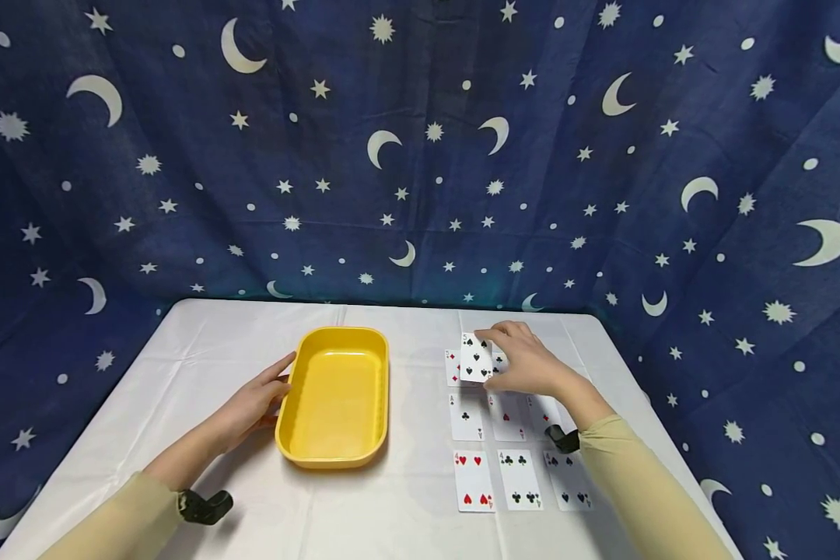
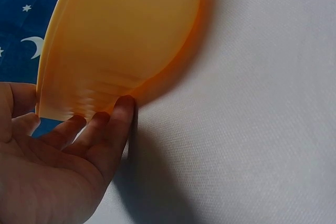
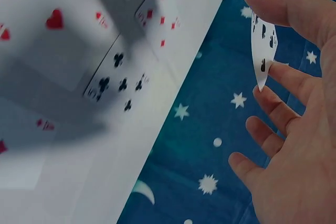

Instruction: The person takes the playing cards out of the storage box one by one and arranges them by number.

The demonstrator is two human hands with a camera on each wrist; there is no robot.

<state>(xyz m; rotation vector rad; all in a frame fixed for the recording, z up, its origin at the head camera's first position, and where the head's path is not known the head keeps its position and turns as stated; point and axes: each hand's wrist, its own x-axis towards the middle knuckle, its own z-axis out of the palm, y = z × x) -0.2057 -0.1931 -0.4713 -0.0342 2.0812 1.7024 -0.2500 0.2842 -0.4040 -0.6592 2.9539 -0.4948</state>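
My right hand point(image 1: 525, 362) pinches a five of spades playing card point(image 1: 469, 358) between thumb and fingers, held up above the far row of cards. In the right wrist view this card point(image 3: 262, 51) is seen nearly edge-on. Below it lie the five of diamonds point(image 3: 160, 22) and the five of clubs point(image 3: 118, 85), partly covered in the head view. At the left, my left hand point(image 1: 252, 408) touches the side of a yellow tray point(image 1: 332, 404) with extended fingers. The left wrist view shows those fingertips point(image 2: 125, 106) against the tray's outer wall.
Nearer than the fives lie the ace of clubs point(image 1: 467, 417), ace of hearts point(image 1: 507, 417) and ace of diamonds point(image 1: 542, 412). The closest row holds the fours of hearts point(image 1: 473, 482), clubs point(image 1: 520, 480) and spades point(image 1: 567, 482). A starry blue cloth point(image 1: 420, 194) hangs behind the white table.
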